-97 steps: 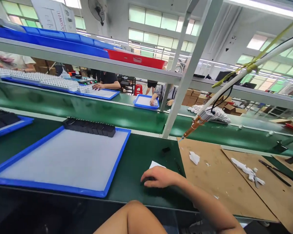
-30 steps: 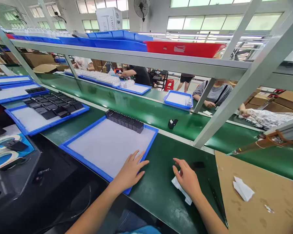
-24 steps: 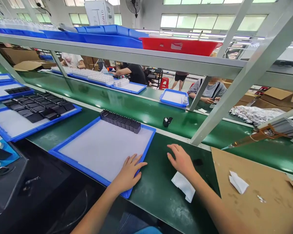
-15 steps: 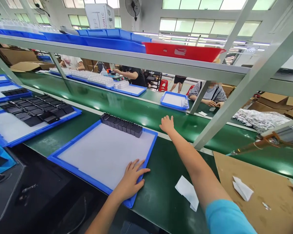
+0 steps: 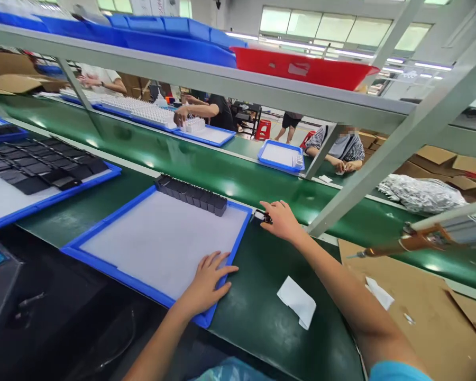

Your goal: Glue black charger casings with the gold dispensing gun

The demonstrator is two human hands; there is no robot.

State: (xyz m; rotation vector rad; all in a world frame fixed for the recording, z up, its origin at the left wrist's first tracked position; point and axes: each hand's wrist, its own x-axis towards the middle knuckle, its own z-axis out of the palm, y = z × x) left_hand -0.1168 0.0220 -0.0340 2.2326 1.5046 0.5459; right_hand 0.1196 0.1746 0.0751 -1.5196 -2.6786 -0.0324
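My left hand (image 5: 208, 283) lies with fingers spread over the right edge of a blue-rimmed tray (image 5: 244, 225) with a white bottom. Along the tray's far edge stands a row of black box-shaped pieces (image 5: 192, 197). Just right of the tray's far corner, my right hand (image 5: 281, 219) grips a small black piece with a white face (image 5: 261, 216); my fingers partly cover it. A folded white paper (image 5: 297, 301) lies on the green bench below my right forearm.
A shelf beam (image 5: 206, 74) with blue trays and a red tray (image 5: 301, 69) crosses above. A slanted post (image 5: 365, 143) stands to the right, near a hanging screwdriver (image 5: 396, 244) over cardboard (image 5: 412, 338). More black pieces fill a left tray (image 5: 111, 172). Co-workers sit across the green belt.
My right hand has come down and back toward the bench and now holds a small black piece. My left hand stays on the tray edge. The view has shifted slightly.
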